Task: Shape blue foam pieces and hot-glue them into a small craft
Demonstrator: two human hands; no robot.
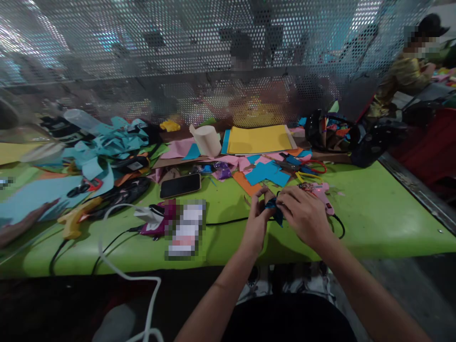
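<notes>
Both my hands meet over the green table (370, 204), closed around a small piece of blue paper (275, 209). My left hand (259, 216) pinches it from the left, while the fingers of my right hand (302, 211) press on it from the right. Part of the paper is covered by the fingers, and one pointed corner hangs below them. A pink glue gun (323, 195) lies just beyond my right hand. Blue paper squares (267, 174) and an orange sheet (247, 183) are spread in front of my hands.
A dark phone (180, 185), a lit phone (187, 228) and a yellow glue gun (80, 218) lie to the left, with cords. Scissors (315, 166), yellow sheets (260, 139) and a white roll (207, 141) are behind. A co-worker's hand (33, 213) rests far left. A perforated metal screen (199, 61) stands behind.
</notes>
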